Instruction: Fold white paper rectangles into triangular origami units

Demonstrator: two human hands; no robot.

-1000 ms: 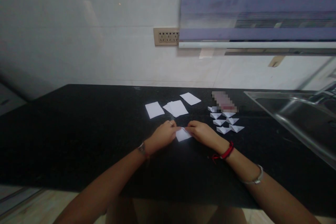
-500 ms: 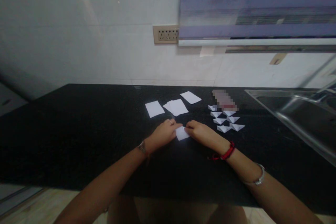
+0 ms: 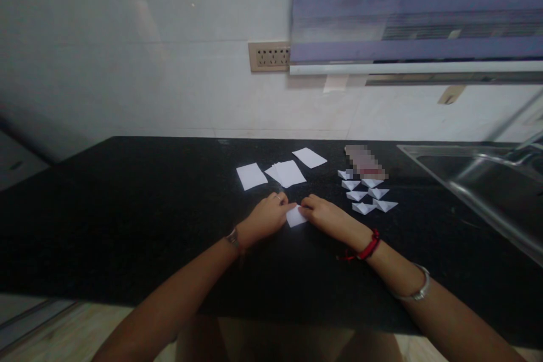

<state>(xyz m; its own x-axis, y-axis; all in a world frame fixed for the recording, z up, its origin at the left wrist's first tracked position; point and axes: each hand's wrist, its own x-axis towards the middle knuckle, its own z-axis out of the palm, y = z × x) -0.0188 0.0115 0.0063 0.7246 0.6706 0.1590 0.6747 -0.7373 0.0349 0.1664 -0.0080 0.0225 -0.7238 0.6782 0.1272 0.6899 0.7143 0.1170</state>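
A small white sheet of paper (image 3: 296,217) lies near the middle of the black countertop (image 3: 139,226). My left hand (image 3: 269,214) is closed on its left side, thumb pressed along the upper edge. From the other side my right hand (image 3: 324,214) grips the upper right part, its fingers bent down onto the paper. The thumbs nearly meet at the top, and the fingers cover the paper's upper corners. Just beyond my hands are a loose white sheet (image 3: 251,176), a few overlapping white sheets (image 3: 288,173) and another white sheet (image 3: 309,157).
Several folded white paper pieces (image 3: 357,195) stand in two rows to the right. Behind them lies a blurred, flat rectangular object (image 3: 365,162). A metal sink (image 3: 487,192) is set into the counter at the far right. A wall socket (image 3: 271,56) is above.
My hands stay on the small sheet with almost no movement. The whole view has shifted very slightly.
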